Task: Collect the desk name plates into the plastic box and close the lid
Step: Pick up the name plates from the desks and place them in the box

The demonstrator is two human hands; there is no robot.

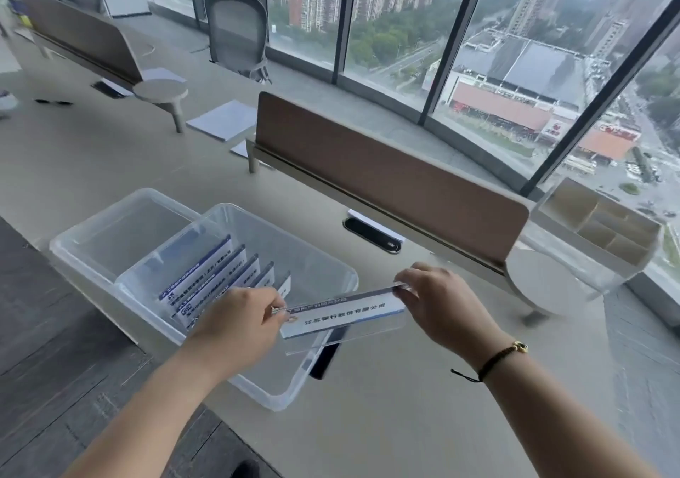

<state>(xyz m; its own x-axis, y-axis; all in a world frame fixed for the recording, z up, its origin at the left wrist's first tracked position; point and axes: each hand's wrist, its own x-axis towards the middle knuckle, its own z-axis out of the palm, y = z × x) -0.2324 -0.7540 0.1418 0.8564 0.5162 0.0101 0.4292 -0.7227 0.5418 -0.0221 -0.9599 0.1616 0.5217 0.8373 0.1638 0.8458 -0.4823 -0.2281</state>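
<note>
A clear acrylic name plate with a white and blue printed card is held level between both hands, above the near right corner of the clear plastic box. My left hand pinches its left end and my right hand pinches its right end. Several name plates stand in a row inside the box, toward its left side. The box's clear lid lies under and behind the box at the left. A dark latch shows on the box's near rim.
The box sits on a beige desk near its left edge, with dark floor beyond. A brown divider panel runs behind the box. A black cable port lies in front of the divider. A clear desk organizer stands at the right by the window.
</note>
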